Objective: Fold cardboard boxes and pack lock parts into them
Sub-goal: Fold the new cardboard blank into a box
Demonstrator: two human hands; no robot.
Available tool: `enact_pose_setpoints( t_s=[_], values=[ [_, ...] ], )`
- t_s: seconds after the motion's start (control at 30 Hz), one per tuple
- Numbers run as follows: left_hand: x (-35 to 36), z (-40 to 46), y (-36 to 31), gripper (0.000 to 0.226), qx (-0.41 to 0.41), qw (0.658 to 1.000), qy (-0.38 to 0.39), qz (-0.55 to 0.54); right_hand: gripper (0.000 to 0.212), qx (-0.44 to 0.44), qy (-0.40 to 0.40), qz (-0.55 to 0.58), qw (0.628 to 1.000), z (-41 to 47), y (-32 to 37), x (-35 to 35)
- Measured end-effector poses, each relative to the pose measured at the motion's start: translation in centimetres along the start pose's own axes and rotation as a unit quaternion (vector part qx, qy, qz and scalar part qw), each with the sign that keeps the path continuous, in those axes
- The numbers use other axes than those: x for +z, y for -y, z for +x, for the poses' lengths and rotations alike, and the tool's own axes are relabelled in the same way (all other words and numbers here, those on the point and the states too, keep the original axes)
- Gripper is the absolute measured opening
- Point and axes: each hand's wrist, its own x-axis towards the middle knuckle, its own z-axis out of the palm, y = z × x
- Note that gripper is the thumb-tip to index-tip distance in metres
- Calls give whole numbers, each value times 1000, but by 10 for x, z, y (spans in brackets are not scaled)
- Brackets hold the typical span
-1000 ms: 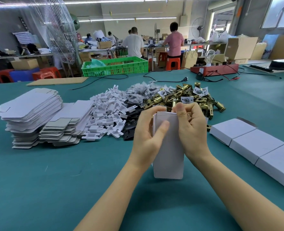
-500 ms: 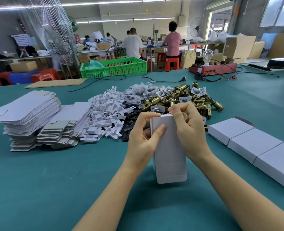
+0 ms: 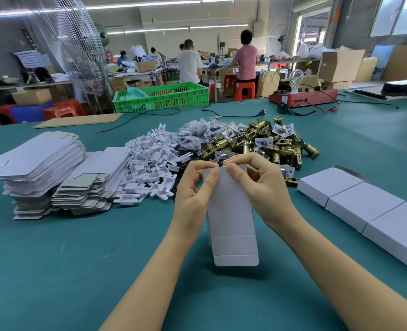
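A white cardboard box [image 3: 231, 211] stands upright in the air above the green table [image 3: 54, 271], its lower flap hanging open toward me. My left hand [image 3: 192, 194] grips its top left edge, thumb on the front face. My right hand [image 3: 259, 185] pinches the top right edge with curled fingers. Behind lie a heap of brass lock parts [image 3: 264, 144], a pile of white plastic inserts [image 3: 150, 168] and small bagged parts [image 3: 197, 132]. Flat box blanks [image 3: 37, 158] are stacked at the left.
Three closed white boxes [image 3: 364, 211] lie in a row at the right. A green crate [image 3: 161, 96], a cardboard sheet [image 3: 78, 120], black cables and a red device [image 3: 302, 97] sit at the far edge. People work at benches behind.
The box has tilted so that its lower flap swings out toward me. Both hands have shifted slightly on its top edge, thumbs now closer together on the front face.
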Motion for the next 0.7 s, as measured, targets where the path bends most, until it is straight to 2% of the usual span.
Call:
enact_pose_setpoints(
  t_s=[0.13,0.27,0.53,0.63,0.7],
  values=[
    [1,1,1,8,-9,1000,-12,-20,7,15,1,11,1000,1,-2,0],
    [0,3,3,11,-56,995,-22,-73,13,56,-1,-3,998,1,-6,0],
    [-3,6,8,9,-99,991,-27,-91,12,72,1,-24,997,3,-13,-1],
    [-6,7,14,12,-119,985,-79,-97,29,116,15,-55,992,3,-20,0],
    [-14,12,15,13,-108,980,-143,-88,30,117,-10,-140,983,1,-25,1]
  ],
)
